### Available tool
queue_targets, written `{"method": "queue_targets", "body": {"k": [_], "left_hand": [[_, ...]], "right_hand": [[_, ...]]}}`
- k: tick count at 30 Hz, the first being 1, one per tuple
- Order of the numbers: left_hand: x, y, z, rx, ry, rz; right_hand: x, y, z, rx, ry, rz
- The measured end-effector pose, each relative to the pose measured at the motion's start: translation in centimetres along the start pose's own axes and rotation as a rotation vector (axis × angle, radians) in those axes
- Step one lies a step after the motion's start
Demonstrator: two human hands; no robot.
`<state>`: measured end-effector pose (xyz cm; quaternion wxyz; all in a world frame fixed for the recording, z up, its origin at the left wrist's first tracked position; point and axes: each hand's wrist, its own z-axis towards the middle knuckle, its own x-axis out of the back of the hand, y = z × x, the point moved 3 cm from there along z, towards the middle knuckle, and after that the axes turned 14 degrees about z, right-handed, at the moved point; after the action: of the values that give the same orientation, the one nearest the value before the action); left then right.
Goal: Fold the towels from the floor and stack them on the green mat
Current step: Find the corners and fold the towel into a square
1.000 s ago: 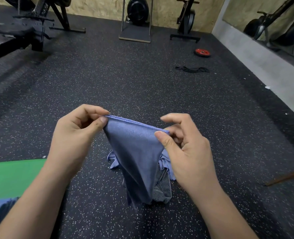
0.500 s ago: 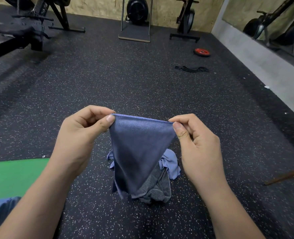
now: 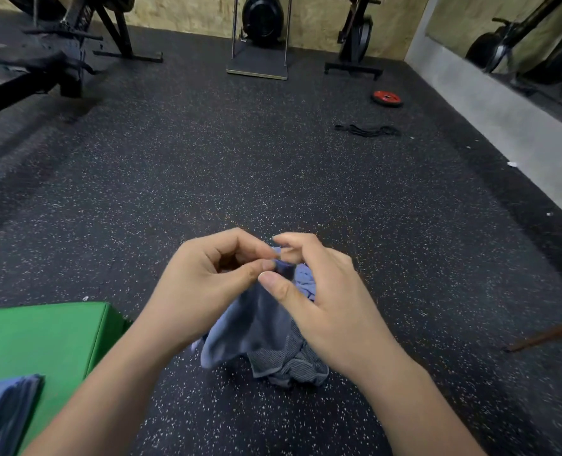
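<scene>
Both hands meet in front of the person, over the speckled black rubber floor (image 3: 273, 166). Her or his left hand (image 3: 204, 284) pinches the top edge of a soft blue-grey towel (image 3: 250, 327) between thumb and forefinger, and the right hand (image 3: 322, 301) pinches the same edge just beside it, so the two sets of fingertips almost touch. From that doubled-up edge the towel hangs down in a loose fold between the wrists.

Under the hanging cloth sits a small crumpled heap of towels on the floor (image 3: 289, 363), one of them dark grey with fine stripes, another pale blue and showing behind the right thumb. Whether the held towel's lower hem touches the heap is hard to tell.

To the left lies the thick bright green mat (image 3: 52, 337), its corner close to the left forearm. On its near part, at the lower left edge of the view, rests a stack of folded blue towels (image 3: 6, 409), only partly in sight.

Farther off, a red weight plate (image 3: 387, 98) lies flat on the floor near the grey wall base, with a black band (image 3: 367, 130) a little nearer. Exercise machines stand along the far plywood wall (image 3: 312, 18).
</scene>
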<state>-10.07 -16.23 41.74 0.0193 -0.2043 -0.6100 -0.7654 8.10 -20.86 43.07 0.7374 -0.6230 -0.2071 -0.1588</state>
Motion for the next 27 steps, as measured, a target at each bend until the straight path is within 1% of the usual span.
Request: {"method": "queue_targets", "body": {"k": [2,5,10,14,17,22,24,27], "left_hand": [[-0.2,0.1,-0.1,-0.011,-0.021,-0.013],[-0.4,0.0,-0.1,-0.017,-0.001,-0.066],[-1.8,-0.5,-0.4,0.006,-0.009,-0.177],[-2.6,-1.0,-0.6,0.050,-0.043,-0.233],[-3.3,-1.8,-0.8,0.055,-0.117,-0.236],[-3.6,-3.0,-1.0,0.097,-0.200,-0.159],[-3.2,-3.4,-1.0,0.126,-0.215,-0.143],[-1.9,-4.1,-0.7,0.153,-0.192,-0.090]], "right_hand": [[-0.1,0.1,0.1,0.035,0.012,0.019],[0.4,0.1,0.2,0.078,0.071,0.069],[0.5,-0.1,0.2,0.100,0.042,0.174],[0.7,0.1,0.5,0.100,0.058,0.145],[1.3,0.2,0.6,0.101,0.113,0.136],[2.6,0.0,0.5,0.122,0.209,0.125],[3.5,-0.1,0.5,0.139,0.287,0.124],[4.8,-0.3,0.3,0.168,0.406,0.111]]}}
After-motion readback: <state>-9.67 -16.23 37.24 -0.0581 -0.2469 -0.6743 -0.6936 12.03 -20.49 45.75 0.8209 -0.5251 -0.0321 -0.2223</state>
